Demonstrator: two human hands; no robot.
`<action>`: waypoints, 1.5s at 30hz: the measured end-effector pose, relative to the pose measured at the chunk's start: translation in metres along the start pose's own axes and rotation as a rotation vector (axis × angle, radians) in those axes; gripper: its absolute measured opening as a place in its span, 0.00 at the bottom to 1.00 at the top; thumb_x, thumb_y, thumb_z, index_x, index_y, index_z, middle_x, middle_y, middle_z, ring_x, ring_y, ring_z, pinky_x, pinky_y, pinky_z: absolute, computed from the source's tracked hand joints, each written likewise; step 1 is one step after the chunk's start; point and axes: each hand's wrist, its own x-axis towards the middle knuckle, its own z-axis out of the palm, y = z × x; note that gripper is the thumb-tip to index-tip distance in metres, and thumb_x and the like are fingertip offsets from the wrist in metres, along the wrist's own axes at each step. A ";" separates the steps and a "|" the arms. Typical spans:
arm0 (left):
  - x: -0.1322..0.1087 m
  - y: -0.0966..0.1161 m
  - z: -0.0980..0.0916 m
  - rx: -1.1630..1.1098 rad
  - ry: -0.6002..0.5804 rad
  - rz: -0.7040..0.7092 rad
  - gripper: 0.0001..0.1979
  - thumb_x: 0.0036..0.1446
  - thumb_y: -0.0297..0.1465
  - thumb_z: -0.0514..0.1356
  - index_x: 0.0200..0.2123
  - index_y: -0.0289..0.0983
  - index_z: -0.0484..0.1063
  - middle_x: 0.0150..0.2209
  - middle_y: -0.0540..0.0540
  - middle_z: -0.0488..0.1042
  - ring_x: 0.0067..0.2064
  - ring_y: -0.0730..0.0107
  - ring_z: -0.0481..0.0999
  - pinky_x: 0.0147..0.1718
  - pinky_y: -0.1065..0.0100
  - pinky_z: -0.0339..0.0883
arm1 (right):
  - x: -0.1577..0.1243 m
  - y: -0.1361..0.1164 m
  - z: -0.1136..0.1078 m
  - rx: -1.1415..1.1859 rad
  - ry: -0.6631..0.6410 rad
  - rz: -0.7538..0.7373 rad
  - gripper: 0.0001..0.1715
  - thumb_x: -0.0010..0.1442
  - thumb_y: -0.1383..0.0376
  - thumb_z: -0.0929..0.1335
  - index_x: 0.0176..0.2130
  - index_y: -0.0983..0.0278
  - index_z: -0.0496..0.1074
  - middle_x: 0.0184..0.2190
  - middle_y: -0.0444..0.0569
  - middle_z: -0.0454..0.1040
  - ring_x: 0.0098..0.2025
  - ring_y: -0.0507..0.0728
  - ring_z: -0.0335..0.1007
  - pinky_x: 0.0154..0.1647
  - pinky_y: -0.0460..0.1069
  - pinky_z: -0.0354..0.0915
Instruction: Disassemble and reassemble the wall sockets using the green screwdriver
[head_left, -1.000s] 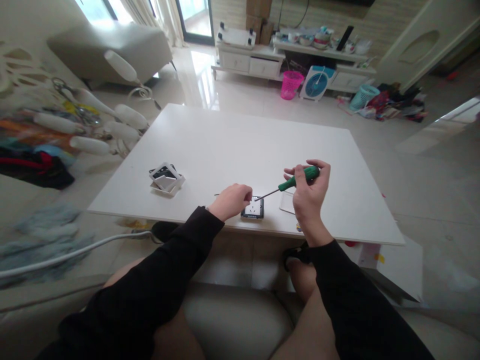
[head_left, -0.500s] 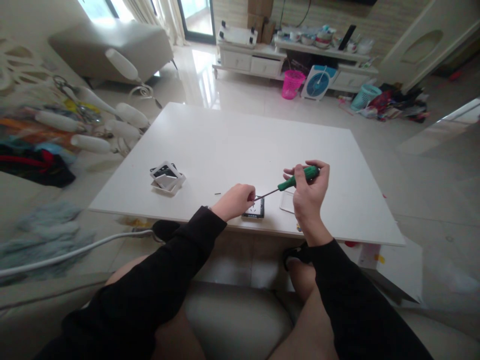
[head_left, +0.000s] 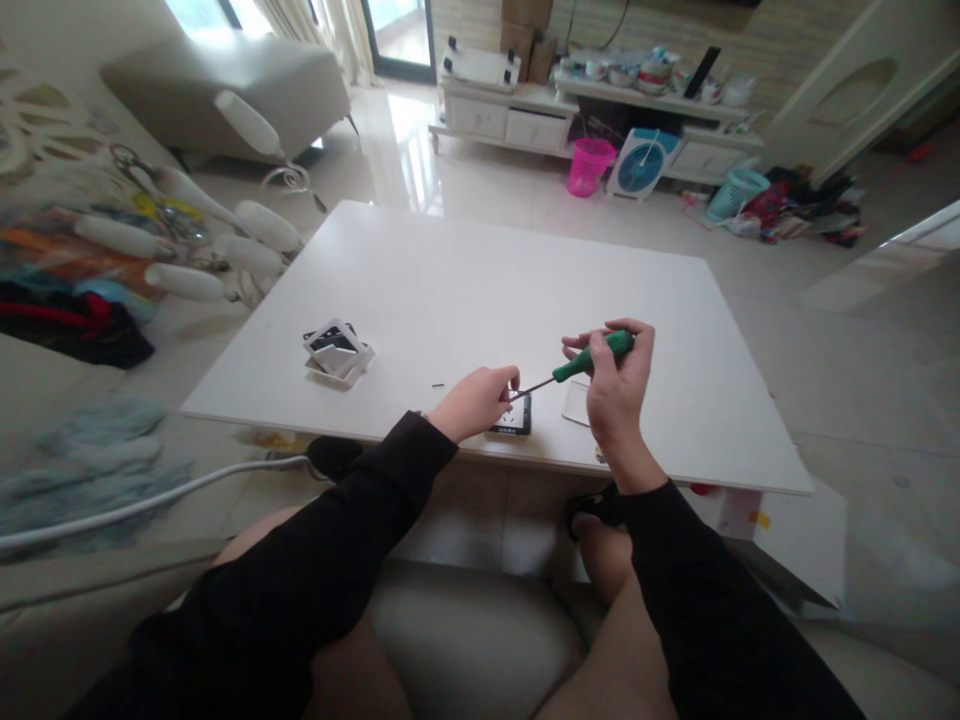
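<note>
No txt, nos., brands or signs can be read. On the green screwdriver [head_left: 576, 364], socket module [head_left: 517, 417], white/blue fan [head_left: 642, 166] & cardboard boxes [head_left: 526, 12] in bkgd, any lettering is rendered too sm. or blurred to be made out.

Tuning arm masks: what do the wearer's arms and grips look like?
Left sleeve and right sleeve: long, plain black, no visible markings, ending near the wrists. Left grip and right grip: bare five-fingered hands, no gloves.
</note>
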 end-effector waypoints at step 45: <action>-0.004 0.001 0.012 0.305 -0.107 0.031 0.19 0.56 0.27 0.66 0.51 0.38 0.72 0.52 0.40 0.77 0.54 0.54 0.76 0.51 0.61 0.72 | -0.009 -0.004 -0.007 -0.279 -0.076 -0.192 0.21 0.66 0.56 0.72 0.55 0.55 0.66 0.42 0.45 0.78 0.38 0.53 0.79 0.28 0.45 0.73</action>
